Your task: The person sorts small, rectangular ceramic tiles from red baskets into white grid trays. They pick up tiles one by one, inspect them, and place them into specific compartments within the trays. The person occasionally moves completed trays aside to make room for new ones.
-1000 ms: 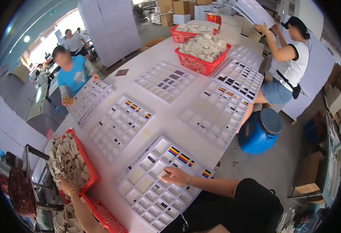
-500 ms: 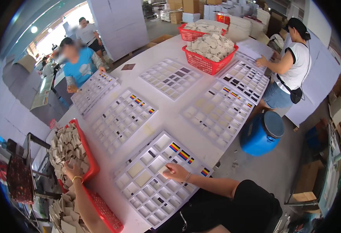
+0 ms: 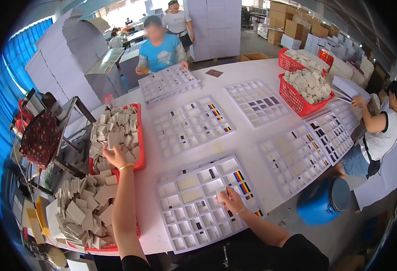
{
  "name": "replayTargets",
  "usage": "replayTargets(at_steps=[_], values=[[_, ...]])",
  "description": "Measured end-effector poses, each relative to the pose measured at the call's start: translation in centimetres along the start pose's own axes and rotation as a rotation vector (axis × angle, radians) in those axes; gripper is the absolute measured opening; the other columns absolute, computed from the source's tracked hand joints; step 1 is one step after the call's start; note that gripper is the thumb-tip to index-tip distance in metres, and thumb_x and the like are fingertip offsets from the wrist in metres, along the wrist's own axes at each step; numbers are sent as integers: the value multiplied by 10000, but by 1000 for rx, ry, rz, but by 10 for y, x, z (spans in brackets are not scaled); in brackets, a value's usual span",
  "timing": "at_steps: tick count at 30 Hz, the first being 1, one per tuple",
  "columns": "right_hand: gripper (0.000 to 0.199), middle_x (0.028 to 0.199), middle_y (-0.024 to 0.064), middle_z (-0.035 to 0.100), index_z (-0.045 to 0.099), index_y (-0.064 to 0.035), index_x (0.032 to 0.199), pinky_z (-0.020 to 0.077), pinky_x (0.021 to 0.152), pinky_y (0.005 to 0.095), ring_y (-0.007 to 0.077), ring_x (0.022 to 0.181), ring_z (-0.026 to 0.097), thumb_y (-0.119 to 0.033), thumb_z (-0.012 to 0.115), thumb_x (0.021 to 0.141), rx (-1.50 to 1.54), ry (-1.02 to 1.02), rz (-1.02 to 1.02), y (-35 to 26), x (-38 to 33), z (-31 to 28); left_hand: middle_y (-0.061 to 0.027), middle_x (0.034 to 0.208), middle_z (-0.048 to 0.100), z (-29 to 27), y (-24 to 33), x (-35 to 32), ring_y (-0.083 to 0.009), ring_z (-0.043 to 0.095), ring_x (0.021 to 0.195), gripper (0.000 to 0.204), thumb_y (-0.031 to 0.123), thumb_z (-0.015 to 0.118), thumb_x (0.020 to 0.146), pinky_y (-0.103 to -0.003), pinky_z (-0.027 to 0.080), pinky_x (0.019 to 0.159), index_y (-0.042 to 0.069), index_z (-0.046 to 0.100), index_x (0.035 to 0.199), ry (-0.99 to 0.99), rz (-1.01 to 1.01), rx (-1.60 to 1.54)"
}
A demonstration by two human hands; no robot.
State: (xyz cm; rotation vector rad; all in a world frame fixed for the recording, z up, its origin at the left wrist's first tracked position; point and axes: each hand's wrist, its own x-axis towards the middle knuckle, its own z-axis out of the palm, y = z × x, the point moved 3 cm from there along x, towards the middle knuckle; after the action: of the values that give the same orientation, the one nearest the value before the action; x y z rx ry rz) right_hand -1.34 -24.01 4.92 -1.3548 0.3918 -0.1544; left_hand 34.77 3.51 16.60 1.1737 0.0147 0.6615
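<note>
My left hand [image 3: 115, 156] is at the far red basket [image 3: 140, 135] on my left, its fingers closed on a pale square board piece [image 3: 114, 139] above a heap of similar pieces. Over the near white compartment tray [image 3: 166, 205], my right hand [image 3: 233, 201] pinches a small pale board piece [image 3: 221, 195]. Two cream squares [image 3: 187, 183] lie in compartments of that tray. Striped colour labels [image 3: 242, 181] run down its right side, and small dark labels mark other compartments. Another tray's edge shows beneath it.
A second heap of pale pieces [image 3: 83, 207] fills the near left basket. More compartment trays [image 3: 194, 126] lie across the white table [image 3: 162, 244]. Red baskets [image 3: 300, 101] stand at the far right. Two people [image 3: 160, 52] [image 3: 384, 131] handle trays; a blue barrel [image 3: 323, 201] stands by the right edge.
The view has swung left. My left hand has lifted a board piece at the basket heap. My right hand still holds its small piece over the near tray.
</note>
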Motion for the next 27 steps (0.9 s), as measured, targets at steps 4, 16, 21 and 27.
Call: replayTargets(at_steps=[4, 16, 21, 27], values=[[234, 1039, 58, 629, 540, -22, 1098, 475, 795, 255, 106, 955, 589, -182, 552, 928, -11, -8, -203, 4, 12, -2, -61, 1153, 534, 23, 32, -133, -209, 563, 990, 317, 215, 557, 892, -387, 517, 802, 136, 447, 1179, -507, -368, -305], [285, 766, 51, 584, 576, -18, 942, 448, 624, 290, 103, 707, 517, -299, 568, 893, -218, -19, -233, -17, -11, 44, -69, 1059, 553, -69, 49, -331, -210, 593, 928, 291, 152, 584, 837, -380, 569, 701, 127, 450, 1094, -681, -1067, -186], [314, 869, 56, 591, 579, -10, 1046, 449, 698, 257, 101, 800, 536, -295, 553, 916, -102, -82, -190, -48, -35, 59, -57, 1041, 547, -71, 52, -334, -204, 567, 968, 274, 266, 611, 854, -386, 515, 791, 146, 466, 1053, -585, -1078, -274], [334, 975, 98, 586, 546, -2, 1124, 447, 792, 292, 150, 910, 549, -262, 550, 916, -87, 36, -300, -33, -43, 76, -113, 1214, 513, -56, 76, -347, -269, 505, 1114, 276, 229, 564, 866, -430, 415, 959, 149, 510, 1125, -495, -1100, -618]])
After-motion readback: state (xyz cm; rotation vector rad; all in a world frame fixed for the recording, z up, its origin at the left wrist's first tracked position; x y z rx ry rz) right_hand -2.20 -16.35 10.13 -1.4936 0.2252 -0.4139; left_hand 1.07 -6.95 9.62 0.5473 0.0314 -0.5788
